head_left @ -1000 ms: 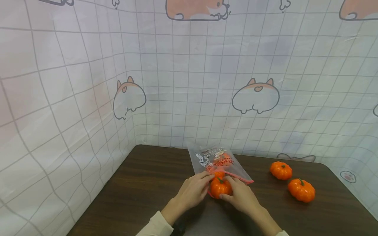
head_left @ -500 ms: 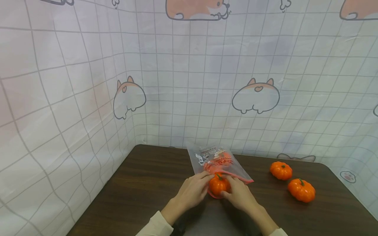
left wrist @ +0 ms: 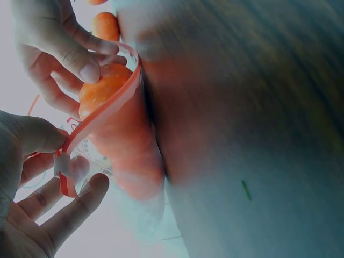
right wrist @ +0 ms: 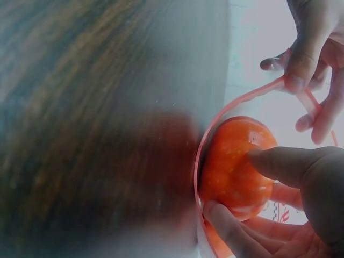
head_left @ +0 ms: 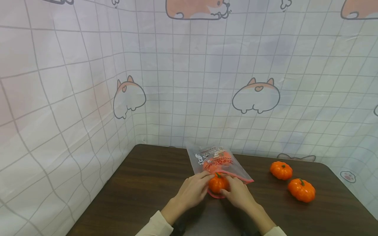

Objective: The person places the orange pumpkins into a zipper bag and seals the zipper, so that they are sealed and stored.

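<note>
A clear zip bag (head_left: 239, 168) with a red-pink edge and printed lettering lies on the table, its mouth towards me. My left hand (head_left: 192, 189) pinches the bag's edge between thumb and fingers, beside a pale slider (left wrist: 62, 164). My right hand (head_left: 240, 193) grips a small orange pumpkin (head_left: 218, 184), thumb on one side and fingers on the other. In the right wrist view this pumpkin (right wrist: 234, 166) sits within the opening, the red edge (right wrist: 198, 166) passing beneath it. More orange shows through the plastic farther in, partly hidden by the print.
Two more small orange pumpkins stand on the right: one farther back (head_left: 281, 170), one nearer (head_left: 301, 190). The dark wooden table (head_left: 141, 183) ends at a white gridded cloth (head_left: 189, 82) with cartoon dogs behind and at the left.
The gripped pumpkin has moved away from me, farther into the bag's mouth, and the orange ahead of it has slid deeper under the print. My left hand stays at the edge.
</note>
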Tool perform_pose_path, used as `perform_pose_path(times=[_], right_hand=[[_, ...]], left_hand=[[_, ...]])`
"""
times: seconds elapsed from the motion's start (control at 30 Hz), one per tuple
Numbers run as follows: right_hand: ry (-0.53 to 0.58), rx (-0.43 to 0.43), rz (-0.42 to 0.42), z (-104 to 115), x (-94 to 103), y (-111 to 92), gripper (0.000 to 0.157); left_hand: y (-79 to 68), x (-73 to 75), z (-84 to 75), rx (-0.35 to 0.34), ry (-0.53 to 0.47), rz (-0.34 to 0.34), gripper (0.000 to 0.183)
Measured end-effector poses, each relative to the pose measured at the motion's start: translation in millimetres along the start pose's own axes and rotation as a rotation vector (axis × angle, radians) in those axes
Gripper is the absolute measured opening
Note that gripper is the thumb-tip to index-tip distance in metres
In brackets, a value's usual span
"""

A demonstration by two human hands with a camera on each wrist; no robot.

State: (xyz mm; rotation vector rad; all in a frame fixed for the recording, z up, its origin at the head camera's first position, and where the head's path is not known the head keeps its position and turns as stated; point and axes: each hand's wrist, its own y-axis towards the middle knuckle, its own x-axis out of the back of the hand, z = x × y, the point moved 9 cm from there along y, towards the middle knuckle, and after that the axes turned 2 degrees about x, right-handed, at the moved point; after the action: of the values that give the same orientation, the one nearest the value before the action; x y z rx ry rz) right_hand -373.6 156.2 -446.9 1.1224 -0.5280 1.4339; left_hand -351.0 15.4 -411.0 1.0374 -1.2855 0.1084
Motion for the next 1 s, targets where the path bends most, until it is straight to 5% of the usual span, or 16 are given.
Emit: perform_pose_path(times=[0.33,0.57,1.0], right_hand=[[0.053,0.015,0.083,3,8.5,-2,0.059],[0.080,-0.004,0.214,3,20.0,-7,0.068],[0.254,0.045,0.270,-14,60.5,-6,0.031]], left_hand=[[-0.2,-0.1,1.5,0.007,-0.001,0.003,0.036],[-0.1,-0.8,2.2,0.001,0.005,0.001,0.037],[-0.3,1.1,1.9,0.002,-0.001,-0.001,0.037]])
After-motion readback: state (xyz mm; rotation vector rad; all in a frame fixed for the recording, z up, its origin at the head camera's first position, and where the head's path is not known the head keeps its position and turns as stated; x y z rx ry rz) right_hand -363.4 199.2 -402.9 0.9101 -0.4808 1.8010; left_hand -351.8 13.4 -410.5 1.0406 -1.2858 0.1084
